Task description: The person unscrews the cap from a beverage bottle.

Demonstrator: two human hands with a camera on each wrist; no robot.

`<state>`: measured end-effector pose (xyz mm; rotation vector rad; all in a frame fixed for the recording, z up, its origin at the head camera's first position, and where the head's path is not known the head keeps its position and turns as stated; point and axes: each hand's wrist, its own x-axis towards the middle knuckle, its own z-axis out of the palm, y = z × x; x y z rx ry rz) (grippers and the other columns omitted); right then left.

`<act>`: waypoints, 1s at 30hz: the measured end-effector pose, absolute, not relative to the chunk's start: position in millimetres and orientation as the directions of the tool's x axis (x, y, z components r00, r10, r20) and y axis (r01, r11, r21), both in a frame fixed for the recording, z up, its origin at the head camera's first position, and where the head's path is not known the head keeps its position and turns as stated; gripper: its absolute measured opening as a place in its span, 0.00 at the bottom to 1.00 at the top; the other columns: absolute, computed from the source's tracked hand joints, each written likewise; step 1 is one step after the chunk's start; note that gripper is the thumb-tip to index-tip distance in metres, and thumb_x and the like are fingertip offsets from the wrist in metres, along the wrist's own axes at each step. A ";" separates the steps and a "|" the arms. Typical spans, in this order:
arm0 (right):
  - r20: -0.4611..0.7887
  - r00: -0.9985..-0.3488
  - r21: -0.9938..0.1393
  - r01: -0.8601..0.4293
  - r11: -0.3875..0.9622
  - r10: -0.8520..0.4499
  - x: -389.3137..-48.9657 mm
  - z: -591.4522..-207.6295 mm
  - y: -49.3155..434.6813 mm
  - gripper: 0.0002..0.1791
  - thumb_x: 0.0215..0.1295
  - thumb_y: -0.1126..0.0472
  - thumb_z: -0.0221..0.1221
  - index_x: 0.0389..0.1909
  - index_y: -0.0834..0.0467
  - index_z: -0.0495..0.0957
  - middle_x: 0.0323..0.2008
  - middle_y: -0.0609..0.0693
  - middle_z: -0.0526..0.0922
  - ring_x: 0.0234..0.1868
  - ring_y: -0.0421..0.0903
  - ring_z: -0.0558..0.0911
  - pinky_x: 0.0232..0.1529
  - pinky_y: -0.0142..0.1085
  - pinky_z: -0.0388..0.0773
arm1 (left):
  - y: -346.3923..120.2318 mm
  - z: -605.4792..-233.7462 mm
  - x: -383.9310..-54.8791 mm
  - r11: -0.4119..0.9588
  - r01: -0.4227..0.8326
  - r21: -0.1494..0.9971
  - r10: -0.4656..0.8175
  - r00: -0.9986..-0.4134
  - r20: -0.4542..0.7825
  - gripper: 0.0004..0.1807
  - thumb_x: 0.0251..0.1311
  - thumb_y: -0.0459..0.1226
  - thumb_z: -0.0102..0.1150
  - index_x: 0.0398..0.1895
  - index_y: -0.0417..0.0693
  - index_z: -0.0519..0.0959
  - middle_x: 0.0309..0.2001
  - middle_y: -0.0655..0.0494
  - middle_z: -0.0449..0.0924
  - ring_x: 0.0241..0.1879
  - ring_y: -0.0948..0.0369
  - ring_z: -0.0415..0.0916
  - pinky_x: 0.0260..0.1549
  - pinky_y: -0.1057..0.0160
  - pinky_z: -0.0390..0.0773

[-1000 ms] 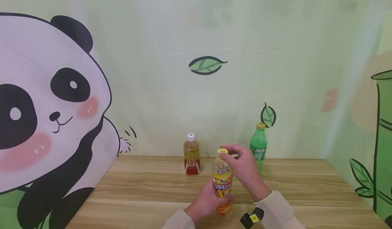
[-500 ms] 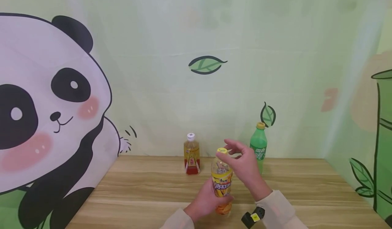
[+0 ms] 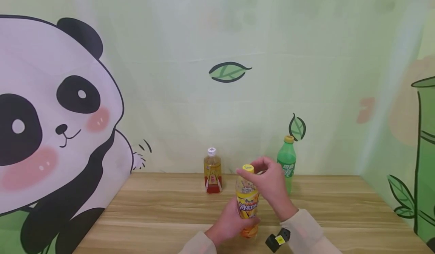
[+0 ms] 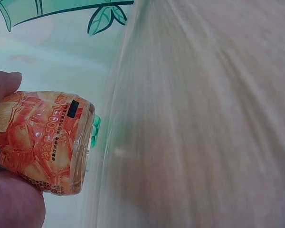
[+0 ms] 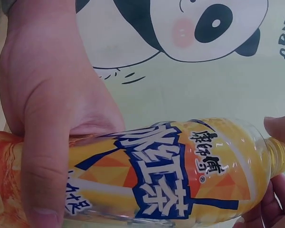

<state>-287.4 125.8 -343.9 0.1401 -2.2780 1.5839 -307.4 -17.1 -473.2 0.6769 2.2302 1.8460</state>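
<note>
While the left grip (image 3: 231,220) holds the bottle (image 3: 247,199) and right grip (image 3: 272,178) pinches its cap (image 3: 248,168), oversqueezing could cause spillage if that cap sits loose.

The head view looks forward and down across the counter (image 3: 153,208); close, sideways-turned wrist views share its yellow-labelled bottle (image 3: 247,204).

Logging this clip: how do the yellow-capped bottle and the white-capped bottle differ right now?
The yellow-capped bottle is held in the foreground; the white-capped bottle stands untouched farther back on the table. The yellow-capped bottle is wrapped in yellow and orange; the white-capped bottle, in gold and red. Both are roughly upright.
</note>
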 end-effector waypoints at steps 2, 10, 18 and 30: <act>0.346 -0.931 -0.886 -0.282 0.367 0.118 -287.8 -344.5 126.7 0.25 0.49 0.43 0.78 0.39 0.55 0.83 0.38 0.51 0.85 0.39 0.48 0.80 0.39 0.35 0.80 | -17.0 -473.4 -307.2 0.129 0.237 0.963 0.441 -0.883 0.158 0.33 0.58 0.37 0.73 0.65 0.62 0.70 0.59 0.51 0.81 0.54 0.62 0.80 0.61 0.51 0.79; 0.345 -0.935 -0.894 -0.303 0.331 0.077 -288.7 -346.2 130.3 0.20 0.54 0.47 0.76 0.42 0.53 0.87 0.39 0.51 0.86 0.41 0.51 0.81 0.39 0.36 0.81 | -16.0 -472.8 -306.9 0.122 0.236 0.964 0.439 -0.884 0.161 0.33 0.58 0.38 0.74 0.65 0.61 0.70 0.59 0.50 0.81 0.53 0.62 0.80 0.59 0.53 0.79; 0.344 -0.938 -0.900 -0.319 0.298 0.035 -290.5 -347.8 133.1 0.18 0.57 0.49 0.74 0.46 0.52 0.88 0.40 0.52 0.86 0.41 0.50 0.81 0.37 0.36 0.82 | -15.8 -472.7 -307.2 0.130 0.243 0.961 0.438 -0.884 0.164 0.33 0.58 0.38 0.73 0.66 0.62 0.69 0.60 0.50 0.80 0.54 0.61 0.80 0.60 0.52 0.80; 0.302 -0.950 -0.934 -0.311 0.176 -0.080 -288.9 -346.5 134.7 0.19 0.68 0.55 0.66 0.57 0.56 0.84 0.53 0.55 0.84 0.47 0.47 0.80 0.47 0.37 0.83 | -16.5 -471.8 -308.1 0.123 0.218 0.968 0.438 -0.887 0.145 0.33 0.58 0.40 0.74 0.65 0.62 0.69 0.59 0.53 0.81 0.55 0.60 0.80 0.61 0.49 0.79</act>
